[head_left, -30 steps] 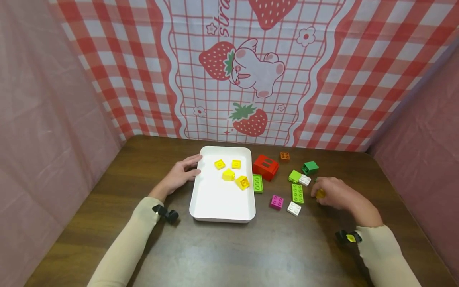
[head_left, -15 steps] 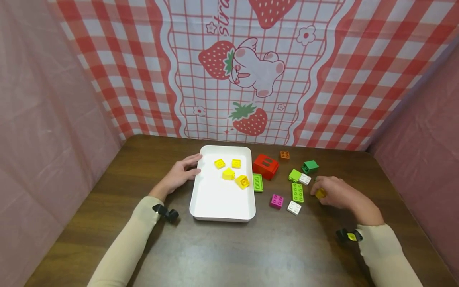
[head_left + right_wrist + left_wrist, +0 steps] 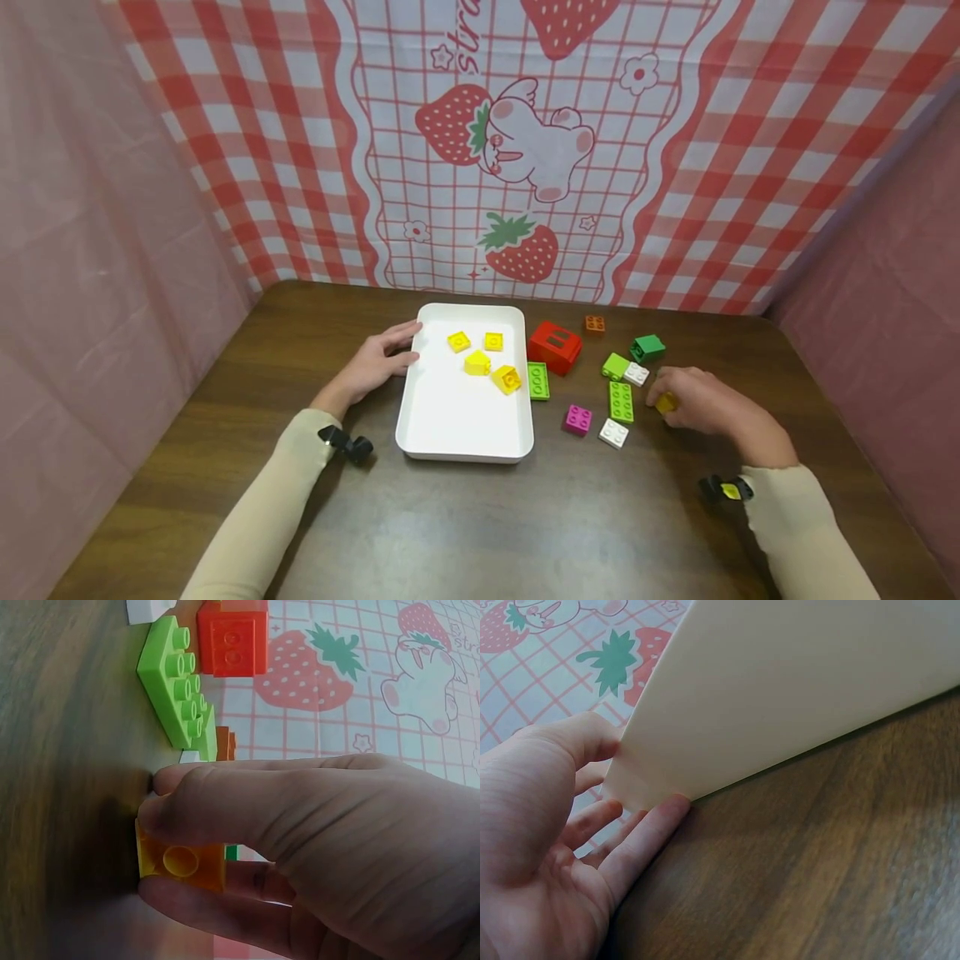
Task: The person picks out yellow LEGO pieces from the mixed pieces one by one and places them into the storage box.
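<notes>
In the head view my left hand touches the left wall of a white tray with its fingertips. From the left wrist the fingers look fairly straight, lying against the tray's corner and side. Inside the tray are several yellow bricks, among them a flat one and a sloped one. Over at the right, my right hand pinches another yellow brick between thumb and fingers, low at the tabletop. Its hollow underside with a round tube faces the right wrist camera.
Between tray and right hand lie a red brick, a lime eight-stud brick, a magenta brick, a white brick, a green brick and an orange brick. A lime plate adjoins the tray's right wall.
My right hand has shifted very slightly to the left with the yellow brick in its pinch. The left hand and the tray stay in place.
</notes>
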The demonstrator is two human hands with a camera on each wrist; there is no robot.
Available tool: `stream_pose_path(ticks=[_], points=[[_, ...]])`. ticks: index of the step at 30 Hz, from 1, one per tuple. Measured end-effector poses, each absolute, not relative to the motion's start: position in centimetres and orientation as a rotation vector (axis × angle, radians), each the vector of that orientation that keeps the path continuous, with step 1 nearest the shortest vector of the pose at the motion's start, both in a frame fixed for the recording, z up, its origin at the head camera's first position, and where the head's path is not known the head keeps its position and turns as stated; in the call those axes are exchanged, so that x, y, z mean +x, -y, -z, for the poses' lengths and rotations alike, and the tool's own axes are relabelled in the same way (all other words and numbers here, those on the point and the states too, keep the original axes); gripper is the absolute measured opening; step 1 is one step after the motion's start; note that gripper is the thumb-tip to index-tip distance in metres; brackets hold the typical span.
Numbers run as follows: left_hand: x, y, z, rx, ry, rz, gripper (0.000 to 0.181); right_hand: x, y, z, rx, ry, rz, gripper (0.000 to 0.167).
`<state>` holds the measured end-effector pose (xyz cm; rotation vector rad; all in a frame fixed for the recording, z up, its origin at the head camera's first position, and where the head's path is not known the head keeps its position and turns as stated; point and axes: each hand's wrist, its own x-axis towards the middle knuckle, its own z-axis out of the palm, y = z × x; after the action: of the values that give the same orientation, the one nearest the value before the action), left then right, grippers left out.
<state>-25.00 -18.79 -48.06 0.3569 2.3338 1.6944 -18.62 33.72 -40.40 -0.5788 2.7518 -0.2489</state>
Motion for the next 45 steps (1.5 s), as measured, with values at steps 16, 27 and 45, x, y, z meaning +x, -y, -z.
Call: stream_pose_path(ticks=[16, 27, 45], points=[[-25.1, 18.6, 48.1, 0.361, -2.313, -1.703, 0.065, -19.5, -32.5, 39.8, -0.569, -2.732, 0.280, 0.025], [-24.8, 18.9, 48.0, 0.372, -2.317, -1.703, 0.065, -20.2, -31.7, 38.3, -0.578, -2.783, 0.216, 0.024], [-25.0, 18.9, 48.0, 0.364, -2.337, -1.674, 0.065, -20.4, -31.5, 37.3, -0.591, -2.847, 0.170, 0.025]])
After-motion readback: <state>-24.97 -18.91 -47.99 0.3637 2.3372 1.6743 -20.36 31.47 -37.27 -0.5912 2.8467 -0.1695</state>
